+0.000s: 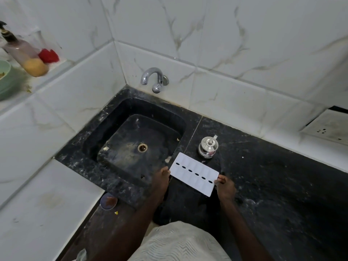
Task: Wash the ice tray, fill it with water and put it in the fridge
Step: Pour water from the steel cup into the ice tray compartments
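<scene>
A white ice tray [194, 173] with a row of dark oval slots down its middle lies over the black counter [273, 185], just right of the sink. My left hand [162, 178] grips its left end and my right hand [224, 186] pinches its right end. The black stone sink [105, 129] is dry-looking with a round drain [142, 147] in the middle. A chrome tap [153, 79] juts from the tiled wall above the sink's back edge; no water runs from it.
A small steel lidded pot [208, 146] stands on the counter right behind the tray. A bottle with yellow liquid [28, 57], a red object [49, 55] and a green bowl [4, 80] sit on the tiled ledge at upper left. A wall socket [327, 127] is at right.
</scene>
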Action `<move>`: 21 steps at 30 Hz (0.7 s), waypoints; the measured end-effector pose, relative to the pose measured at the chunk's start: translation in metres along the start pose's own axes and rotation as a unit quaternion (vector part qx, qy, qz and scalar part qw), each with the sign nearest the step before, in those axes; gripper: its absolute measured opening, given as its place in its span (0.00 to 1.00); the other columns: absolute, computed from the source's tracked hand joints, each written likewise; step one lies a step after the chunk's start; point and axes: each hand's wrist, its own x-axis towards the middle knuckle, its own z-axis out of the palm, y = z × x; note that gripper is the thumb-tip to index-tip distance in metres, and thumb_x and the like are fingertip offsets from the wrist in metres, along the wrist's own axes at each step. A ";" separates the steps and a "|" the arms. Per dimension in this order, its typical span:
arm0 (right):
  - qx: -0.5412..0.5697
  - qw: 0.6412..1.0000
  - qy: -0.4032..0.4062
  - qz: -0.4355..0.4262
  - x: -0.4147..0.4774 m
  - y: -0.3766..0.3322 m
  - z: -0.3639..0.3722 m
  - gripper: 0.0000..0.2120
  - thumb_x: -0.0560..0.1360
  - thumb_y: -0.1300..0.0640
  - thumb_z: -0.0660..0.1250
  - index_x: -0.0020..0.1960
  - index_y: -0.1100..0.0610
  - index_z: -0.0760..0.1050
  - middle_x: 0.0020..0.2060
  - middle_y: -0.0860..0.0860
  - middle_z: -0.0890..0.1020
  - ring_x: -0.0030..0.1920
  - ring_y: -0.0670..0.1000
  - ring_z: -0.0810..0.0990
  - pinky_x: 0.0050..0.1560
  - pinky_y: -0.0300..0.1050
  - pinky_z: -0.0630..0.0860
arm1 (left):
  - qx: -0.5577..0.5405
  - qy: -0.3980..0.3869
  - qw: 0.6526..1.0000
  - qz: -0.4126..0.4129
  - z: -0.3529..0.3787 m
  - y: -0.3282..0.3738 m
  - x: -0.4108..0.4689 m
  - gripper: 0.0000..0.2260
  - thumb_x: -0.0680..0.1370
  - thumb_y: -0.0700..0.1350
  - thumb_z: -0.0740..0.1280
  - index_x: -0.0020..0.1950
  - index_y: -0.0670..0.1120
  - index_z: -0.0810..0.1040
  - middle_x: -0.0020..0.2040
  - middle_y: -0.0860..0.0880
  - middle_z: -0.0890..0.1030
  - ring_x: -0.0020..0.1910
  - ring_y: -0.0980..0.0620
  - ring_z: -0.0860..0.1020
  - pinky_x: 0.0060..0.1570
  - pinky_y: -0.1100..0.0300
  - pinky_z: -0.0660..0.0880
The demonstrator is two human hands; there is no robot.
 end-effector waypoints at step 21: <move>0.152 0.987 -0.056 0.023 0.077 -0.140 0.018 0.02 0.77 0.61 0.74 0.48 0.61 0.83 0.46 0.56 0.82 0.46 0.53 0.79 0.43 0.46 0.73 | 0.635 -0.130 0.740 0.181 -0.016 -0.061 -0.009 0.56 0.76 0.69 0.68 0.84 0.39 0.36 0.83 0.41 0.33 0.83 0.43 0.35 0.84 0.48 0.44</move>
